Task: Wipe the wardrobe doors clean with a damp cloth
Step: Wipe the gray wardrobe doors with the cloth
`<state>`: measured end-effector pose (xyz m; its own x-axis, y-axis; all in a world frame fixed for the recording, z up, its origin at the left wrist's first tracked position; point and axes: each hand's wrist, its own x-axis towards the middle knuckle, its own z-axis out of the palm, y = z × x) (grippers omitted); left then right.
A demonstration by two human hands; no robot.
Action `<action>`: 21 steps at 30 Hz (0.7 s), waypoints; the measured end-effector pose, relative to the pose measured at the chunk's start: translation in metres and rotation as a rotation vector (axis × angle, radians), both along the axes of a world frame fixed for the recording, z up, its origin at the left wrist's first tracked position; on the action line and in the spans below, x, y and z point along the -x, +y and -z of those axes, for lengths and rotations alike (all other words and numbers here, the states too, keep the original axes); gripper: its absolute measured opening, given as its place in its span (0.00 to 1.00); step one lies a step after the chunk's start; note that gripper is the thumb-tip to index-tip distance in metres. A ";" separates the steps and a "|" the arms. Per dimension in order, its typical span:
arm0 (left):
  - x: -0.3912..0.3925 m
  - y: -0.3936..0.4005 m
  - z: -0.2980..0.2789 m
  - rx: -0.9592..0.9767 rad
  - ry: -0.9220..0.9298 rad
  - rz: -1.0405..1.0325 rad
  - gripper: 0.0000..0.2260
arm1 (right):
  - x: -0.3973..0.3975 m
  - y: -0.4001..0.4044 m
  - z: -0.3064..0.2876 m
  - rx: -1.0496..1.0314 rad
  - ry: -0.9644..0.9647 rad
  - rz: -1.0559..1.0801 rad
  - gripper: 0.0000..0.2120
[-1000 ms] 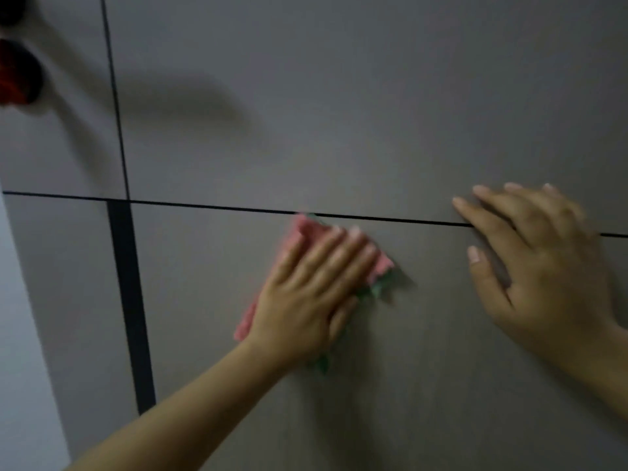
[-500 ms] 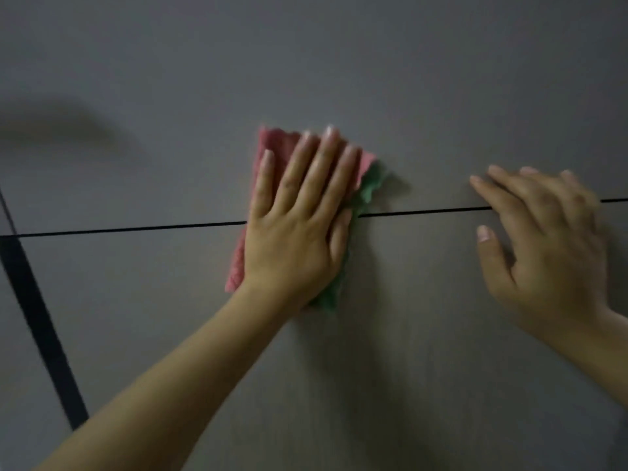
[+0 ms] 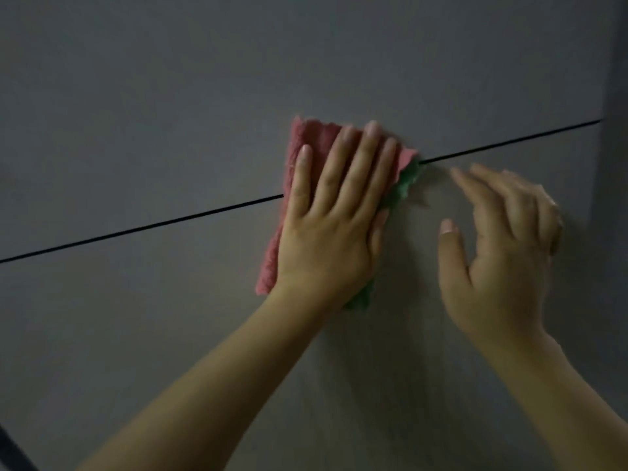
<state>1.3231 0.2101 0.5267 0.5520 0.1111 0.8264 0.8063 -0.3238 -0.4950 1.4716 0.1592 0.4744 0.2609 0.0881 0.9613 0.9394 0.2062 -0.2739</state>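
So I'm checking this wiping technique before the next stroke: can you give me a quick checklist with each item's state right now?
1. Left hand flat on the cloth, fingers straight: ok.
2. Cloth against the door, lying across the dark gap: ok.
3. Cloth spread out under the palm, pink layer on top, green edge showing at the right: ok.
4. Right hand out of the cloth's way: not ok, it is right beside the green edge if the stroke goes right.
5. Right hand bracing on the door: cannot tell, it is blurred.
6. Cloth damp: cannot tell.
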 end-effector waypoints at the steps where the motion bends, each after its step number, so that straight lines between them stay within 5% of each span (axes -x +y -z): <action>1: -0.009 0.000 0.007 0.009 0.060 0.011 0.24 | 0.000 -0.002 0.005 -0.009 0.045 0.005 0.21; 6: -0.010 -0.001 0.030 0.016 0.394 0.021 0.24 | -0.011 -0.015 0.052 0.038 0.235 0.007 0.23; 14: -0.082 -0.001 -0.021 -0.058 0.179 0.000 0.24 | -0.042 -0.002 0.098 0.109 0.396 0.003 0.25; 19: -0.075 -0.003 0.024 -0.031 0.637 0.029 0.25 | -0.054 -0.002 0.100 0.114 0.322 -0.004 0.23; 21: -0.082 -0.002 0.012 -0.031 0.686 0.043 0.24 | -0.059 -0.003 0.101 0.107 0.321 -0.031 0.23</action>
